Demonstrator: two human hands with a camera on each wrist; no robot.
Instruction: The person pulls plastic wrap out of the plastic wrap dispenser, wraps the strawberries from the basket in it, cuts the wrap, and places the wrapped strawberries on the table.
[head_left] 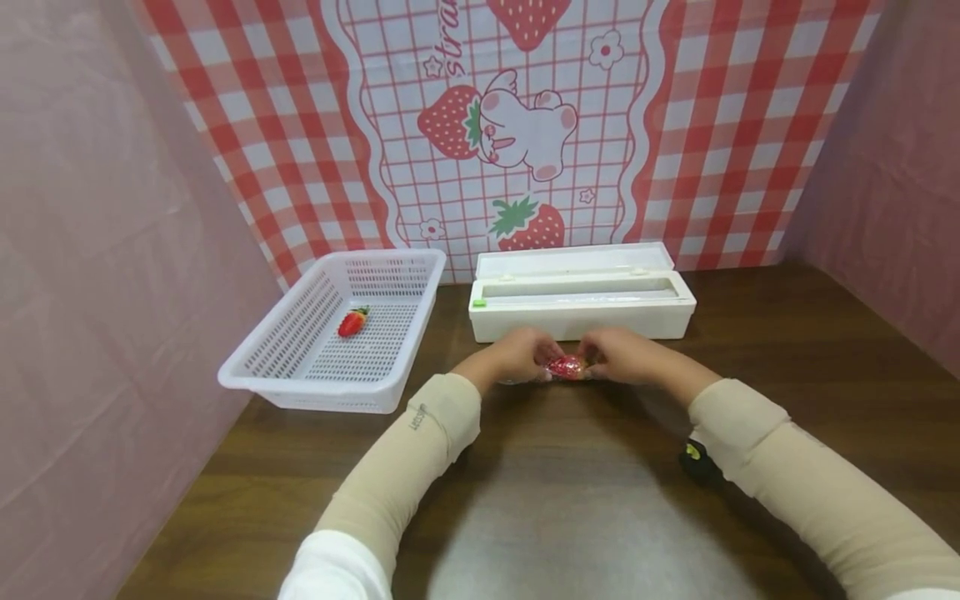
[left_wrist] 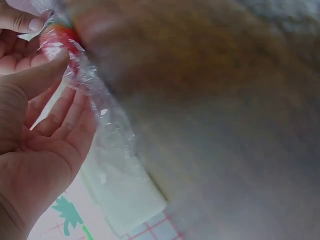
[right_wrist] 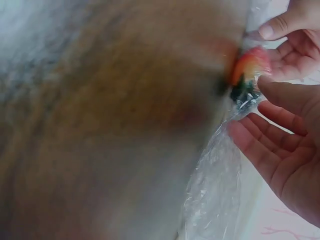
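Note:
Between my two hands, in front of the white box, is a red strawberry [head_left: 567, 367] in clear plastic wrap. My left hand [head_left: 525, 354] pinches the wrapped strawberry at its red end, thumb over it and fingers behind. At the green leafy end, my right hand [head_left: 618, 354] pinches it between thumb and fingers. Loose, crinkled plastic wrap [left_wrist: 112, 135] trails from the strawberry past the left fingers in the left wrist view. In the right wrist view more film [right_wrist: 215, 170] hangs past the right fingertips.
A long white box [head_left: 585, 321] with its lid [head_left: 577, 260] raised stands just behind the hands. To the left, a white perforated basket [head_left: 236, 372] holds another strawberry [head_left: 352, 322]. A small dark object [head_left: 697, 461] with a yellow mark shows by the right cuff. A checked cloth [head_left: 720, 150] hangs behind.

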